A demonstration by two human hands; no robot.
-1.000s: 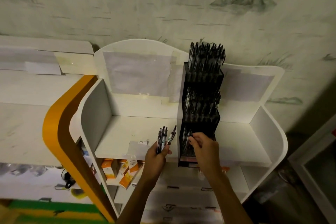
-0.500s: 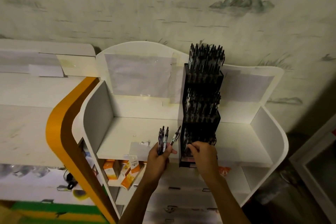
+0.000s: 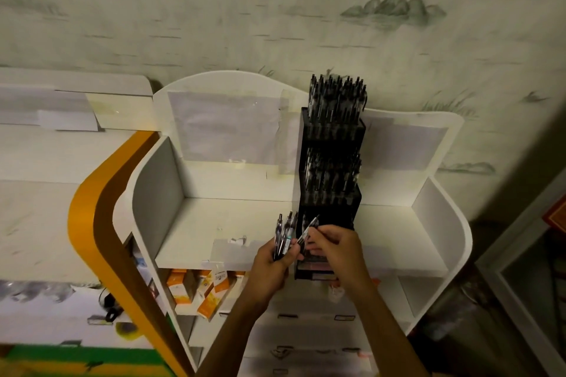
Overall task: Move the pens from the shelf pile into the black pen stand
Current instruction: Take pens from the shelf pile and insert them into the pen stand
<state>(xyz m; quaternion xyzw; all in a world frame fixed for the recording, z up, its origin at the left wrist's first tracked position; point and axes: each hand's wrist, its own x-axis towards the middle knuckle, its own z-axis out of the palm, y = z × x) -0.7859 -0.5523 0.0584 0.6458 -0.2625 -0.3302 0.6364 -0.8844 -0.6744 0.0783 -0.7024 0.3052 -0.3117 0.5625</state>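
Head view: the right hand [image 3: 335, 246], at the lowest tier of the black pen stand [image 3: 329, 193] a moment ago, has come back to the bundle and now pinches a single pen [image 3: 307, 231] angled out of it. The left hand [image 3: 272, 266] still grips the bundle of pens [image 3: 284, 236] upright, just left of the stand on the white shelf [image 3: 229, 223]. The stand's upper tiers look packed; judging by this, another pen is about to go into the bottom tier.
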